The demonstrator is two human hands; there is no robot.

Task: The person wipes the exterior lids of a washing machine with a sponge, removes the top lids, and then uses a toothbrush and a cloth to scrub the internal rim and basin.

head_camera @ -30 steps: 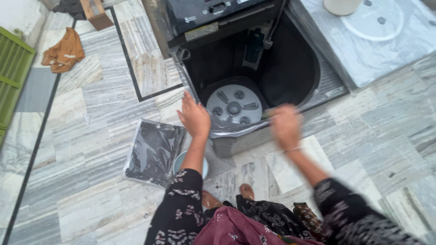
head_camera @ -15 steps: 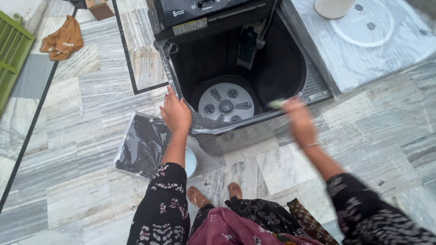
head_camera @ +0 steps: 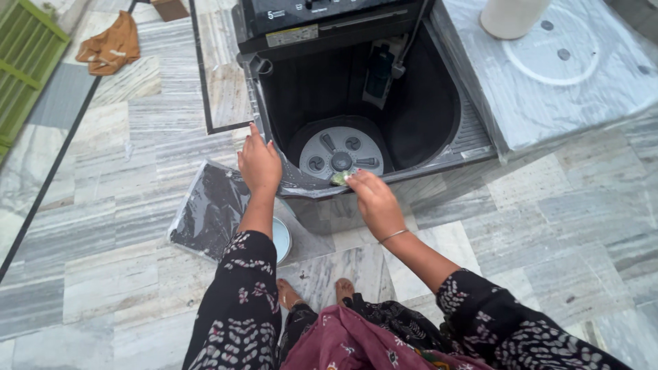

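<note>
Fingers of the left hand (head_camera: 260,164) lie spread and flat on the front left rim of the open washing machine (head_camera: 439,147), gripping nothing. Below that arm, a black plastic-wrapped panel (head_camera: 205,209) and a pale bowl (head_camera: 281,238) sit on the marble floor (head_camera: 103,274). The right hand (head_camera: 373,199) pinches a small green scrubber (head_camera: 340,177) at the front rim, above the grey agitator disc (head_camera: 340,151).
</note>
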